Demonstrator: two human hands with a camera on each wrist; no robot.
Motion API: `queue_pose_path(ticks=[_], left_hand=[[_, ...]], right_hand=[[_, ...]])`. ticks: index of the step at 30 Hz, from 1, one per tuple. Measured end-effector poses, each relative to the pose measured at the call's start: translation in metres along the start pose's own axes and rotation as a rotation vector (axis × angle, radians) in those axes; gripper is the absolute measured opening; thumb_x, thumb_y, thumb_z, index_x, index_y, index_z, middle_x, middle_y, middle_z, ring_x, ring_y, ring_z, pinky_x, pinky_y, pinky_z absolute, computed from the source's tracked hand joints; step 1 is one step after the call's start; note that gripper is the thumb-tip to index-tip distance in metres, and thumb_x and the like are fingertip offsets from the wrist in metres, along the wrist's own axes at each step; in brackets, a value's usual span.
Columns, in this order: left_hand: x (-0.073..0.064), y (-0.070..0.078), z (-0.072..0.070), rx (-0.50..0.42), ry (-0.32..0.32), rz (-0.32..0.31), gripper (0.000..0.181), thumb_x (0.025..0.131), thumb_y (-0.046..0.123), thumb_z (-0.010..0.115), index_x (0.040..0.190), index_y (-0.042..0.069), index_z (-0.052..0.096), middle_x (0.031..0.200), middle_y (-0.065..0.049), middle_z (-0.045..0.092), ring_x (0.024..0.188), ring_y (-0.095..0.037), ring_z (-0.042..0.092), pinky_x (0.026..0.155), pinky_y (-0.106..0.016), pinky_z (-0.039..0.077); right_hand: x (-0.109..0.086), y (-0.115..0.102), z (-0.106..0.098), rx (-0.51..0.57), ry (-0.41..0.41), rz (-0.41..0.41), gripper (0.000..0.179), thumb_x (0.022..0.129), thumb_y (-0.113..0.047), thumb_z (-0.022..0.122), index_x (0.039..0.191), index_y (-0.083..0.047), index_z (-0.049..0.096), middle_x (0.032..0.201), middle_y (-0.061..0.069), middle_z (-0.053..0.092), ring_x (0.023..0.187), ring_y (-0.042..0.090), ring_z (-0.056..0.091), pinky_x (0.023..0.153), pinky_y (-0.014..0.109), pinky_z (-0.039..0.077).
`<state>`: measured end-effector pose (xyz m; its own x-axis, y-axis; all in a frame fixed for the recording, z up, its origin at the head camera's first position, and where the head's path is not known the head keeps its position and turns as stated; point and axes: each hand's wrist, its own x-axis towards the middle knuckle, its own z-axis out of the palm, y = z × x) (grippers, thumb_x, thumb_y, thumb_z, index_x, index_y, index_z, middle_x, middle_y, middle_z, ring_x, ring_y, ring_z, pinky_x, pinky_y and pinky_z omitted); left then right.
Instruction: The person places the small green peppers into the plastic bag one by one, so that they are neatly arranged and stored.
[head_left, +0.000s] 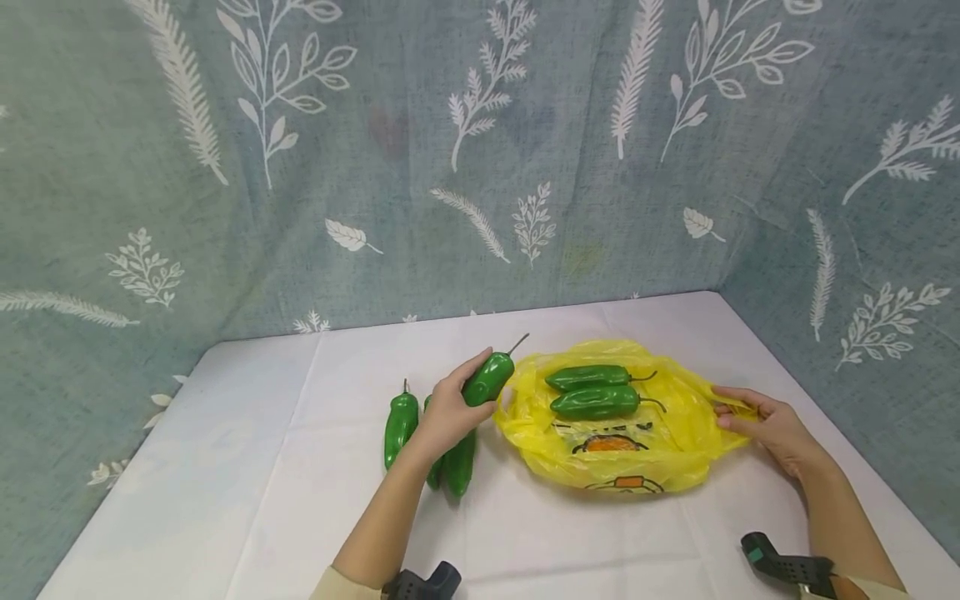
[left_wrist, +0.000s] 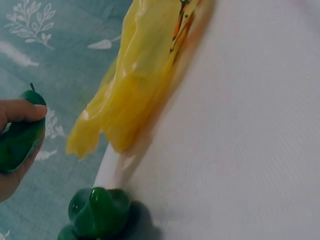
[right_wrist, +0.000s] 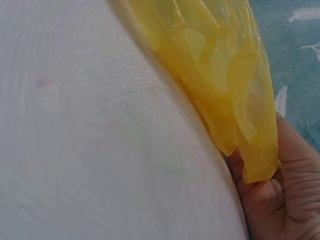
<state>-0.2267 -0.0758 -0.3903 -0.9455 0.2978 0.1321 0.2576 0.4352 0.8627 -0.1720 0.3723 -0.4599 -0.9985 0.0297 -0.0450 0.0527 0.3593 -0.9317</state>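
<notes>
In the head view my left hand [head_left: 448, 419] grips a green chili pepper [head_left: 489, 379], its thin stem pointing up and right. The same pepper [left_wrist: 22, 137] shows between thumb and fingers at the left of the left wrist view. A yellow plastic bag [head_left: 675, 442] lies spread on the table just right of that hand. Two more green peppers [head_left: 596, 402] lie side by side on the bag. At the bag's right edge my right hand [head_left: 783, 433] pinches the plastic between thumb and fingers. In the right wrist view, yellow folds [right_wrist: 255, 125] run down into this hand [right_wrist: 280, 205].
Several green peppers lie on the white table [head_left: 247, 500] to the left, one of them [head_left: 401, 425] apart and others [head_left: 459, 467] partly hidden by my left hand and forearm. A grey-green leaf-patterned cloth [head_left: 420, 250] rises behind the table and along its right side.
</notes>
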Motion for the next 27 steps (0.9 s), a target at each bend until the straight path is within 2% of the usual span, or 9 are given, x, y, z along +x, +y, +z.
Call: queue_pose_path(ticks=[6,13,17,20,24,27], left_hand=[[0.018,0.007,0.015,0.002,-0.084,0.065,0.071,0.082,0.007,0.069,0.145,0.024,0.040,0.146,-0.002,0.042,0.120,-0.026,0.051,0.093,-0.045,0.048],[0.036,0.012,0.031,0.031,-0.187,0.156,0.071,0.083,0.008,0.069,0.146,0.024,0.039,0.144,-0.006,0.045,0.109,-0.024,0.056,0.085,-0.036,0.052],[0.043,0.017,0.041,0.034,-0.257,0.203,0.071,0.084,0.007,0.069,0.146,0.021,0.038,0.145,-0.004,0.044,0.120,-0.024,0.053,0.095,-0.036,0.048],[0.047,0.022,0.050,0.043,-0.298,0.201,0.070,0.083,0.007,0.071,0.145,0.019,0.040,0.145,-0.004,0.044,0.128,-0.024,0.047,0.102,-0.037,0.043],[0.050,0.024,0.063,0.109,-0.323,0.180,0.066,0.082,0.010,0.072,0.142,0.015,0.045,0.143,-0.005,0.047,0.125,-0.024,0.049,0.101,-0.037,0.043],[0.052,0.025,0.071,0.158,-0.342,0.192,0.063,0.082,0.012,0.073,0.140,0.013,0.047,0.141,-0.006,0.049,0.125,-0.024,0.049,0.103,-0.035,0.042]], right_hand=[[0.001,0.000,-0.001,0.003,0.013,-0.019,0.054,0.086,-0.022,0.070,0.134,-0.004,0.051,0.105,-0.033,0.053,0.092,-0.013,0.053,0.079,0.003,0.043],[0.002,0.003,0.001,0.021,0.004,-0.019,0.052,0.086,-0.021,0.070,0.133,-0.006,0.053,0.104,-0.033,0.055,0.093,-0.013,0.054,0.080,0.003,0.042],[0.002,0.001,0.000,0.010,-0.001,-0.005,0.054,0.086,-0.022,0.070,0.134,-0.006,0.052,0.104,-0.033,0.054,0.093,-0.014,0.054,0.080,0.003,0.042],[0.001,0.000,0.000,0.002,-0.004,0.001,0.054,0.087,-0.023,0.069,0.135,-0.005,0.051,0.105,-0.034,0.052,0.093,-0.015,0.054,0.080,0.003,0.042],[0.001,0.000,0.000,0.002,-0.004,-0.004,0.053,0.087,-0.023,0.069,0.134,-0.005,0.052,0.106,-0.034,0.052,0.094,-0.015,0.054,0.080,0.003,0.042],[0.001,0.000,0.001,0.004,-0.003,-0.008,0.053,0.087,-0.023,0.069,0.134,-0.005,0.052,0.106,-0.034,0.052,0.093,-0.015,0.054,0.080,0.003,0.042]])
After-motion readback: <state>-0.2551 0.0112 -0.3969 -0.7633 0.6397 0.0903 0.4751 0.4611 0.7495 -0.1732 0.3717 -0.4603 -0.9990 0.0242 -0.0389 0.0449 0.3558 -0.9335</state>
